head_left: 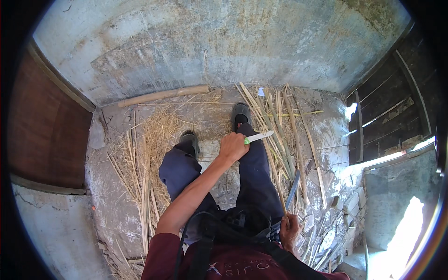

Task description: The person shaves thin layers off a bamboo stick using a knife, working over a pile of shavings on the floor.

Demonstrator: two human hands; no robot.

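Note:
My left hand is closed round the green handle of a knife over my right knee. The knife's pale blade points right, toward several bamboo strips. Low at my right hip, my right hand is closed on the near end of a thin bamboo strip. The strip runs away from me along the outside of my right leg, and its far part merges with other strips. A dark blue-grey blade-like length lies just beyond my right hand.
Shavings and long strips are heaped left of my feet. More bamboo strips lie on the right. A bamboo pole rests along the far wall. Rubble and bricks sit at the right, beside a dark plank door.

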